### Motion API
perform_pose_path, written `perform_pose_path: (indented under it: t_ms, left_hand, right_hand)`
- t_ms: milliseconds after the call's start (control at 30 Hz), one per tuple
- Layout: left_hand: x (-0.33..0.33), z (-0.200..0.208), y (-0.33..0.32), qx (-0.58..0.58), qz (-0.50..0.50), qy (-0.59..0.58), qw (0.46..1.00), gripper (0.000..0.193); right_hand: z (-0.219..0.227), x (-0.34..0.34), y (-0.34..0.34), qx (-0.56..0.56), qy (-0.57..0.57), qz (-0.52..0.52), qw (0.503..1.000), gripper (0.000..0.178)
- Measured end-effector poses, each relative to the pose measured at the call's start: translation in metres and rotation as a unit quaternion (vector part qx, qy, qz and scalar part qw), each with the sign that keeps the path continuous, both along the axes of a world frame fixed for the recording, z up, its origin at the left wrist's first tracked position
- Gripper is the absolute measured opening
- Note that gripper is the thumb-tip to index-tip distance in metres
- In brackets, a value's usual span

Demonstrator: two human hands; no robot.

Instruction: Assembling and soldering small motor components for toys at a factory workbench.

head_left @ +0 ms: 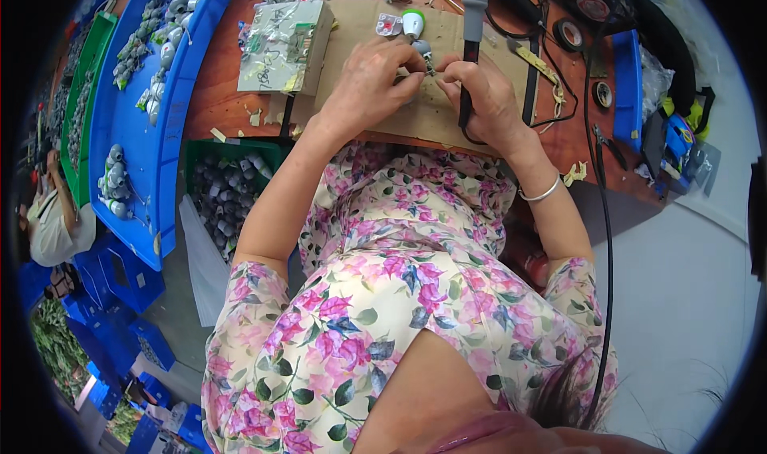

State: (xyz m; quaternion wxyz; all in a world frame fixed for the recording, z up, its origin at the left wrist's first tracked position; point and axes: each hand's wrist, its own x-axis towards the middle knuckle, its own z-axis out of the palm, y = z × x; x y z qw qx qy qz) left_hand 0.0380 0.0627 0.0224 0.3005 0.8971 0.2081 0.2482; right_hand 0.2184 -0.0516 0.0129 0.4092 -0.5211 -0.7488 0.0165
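In the head view, our left hand (374, 79) curls at a small grey part (423, 47) over the cardboard (351, 24), grip unclear; our right hand (489, 99) closes around a corded tool (474, 15). Bare cardboard reaches left to the pale box's (276, 51) edge.

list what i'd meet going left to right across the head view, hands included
Green tray → large blue tray → pale box-shaped block → left hand → right hand with a grey-and-black tool → upper black tape roll → pliers
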Motion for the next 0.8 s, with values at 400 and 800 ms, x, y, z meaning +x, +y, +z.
perform_pose_path:
  t_ms: [400, 800]
  left_hand:
    - [-0.006, -0.014, -0.008, 0.001, 0.0, -0.03, 1.0, 0.011]
    - [-0.003, -0.022, -0.048, 0.104, 0.079, -0.071, 0.989, 0.028]
  right_hand:
    - [-0.008, -0.005, 0.002, -0.002, -0.024, -0.026, 0.999, 0.028]
    - [-0.015, -0.015, -0.017, 0.001, 0.016, -0.079, 0.997, 0.026]
